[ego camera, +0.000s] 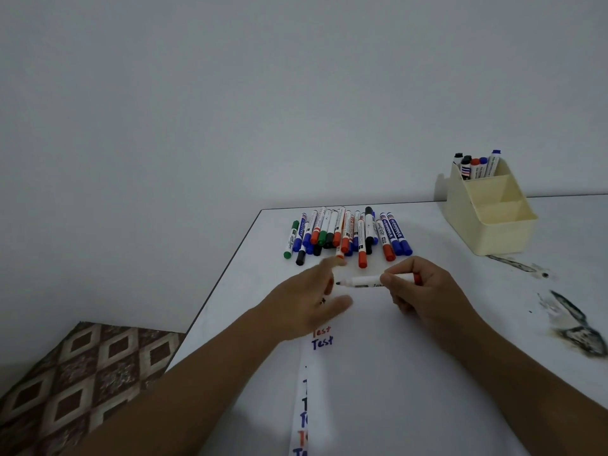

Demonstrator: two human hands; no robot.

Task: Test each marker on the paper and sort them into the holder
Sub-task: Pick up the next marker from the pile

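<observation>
Your right hand (418,287) gripping a smooth white uncapped marker (365,280), your left hand (316,297) blurred with fingers spread, glossy capped markers (345,233) piled, cream plastic stepped holder (490,209), white paper (378,373) lettered "Test"

table (444,225): white | markers (345,233), holder (493,222), paper (378,373), black smudges (572,327)

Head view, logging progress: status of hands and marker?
Right hand grips uncapped white marker. Left hand open, blurred. Cream plastic holder apart, path unobstructed.

White table (460,291); black smudges (574,327); patterned floor (82,373)
</observation>
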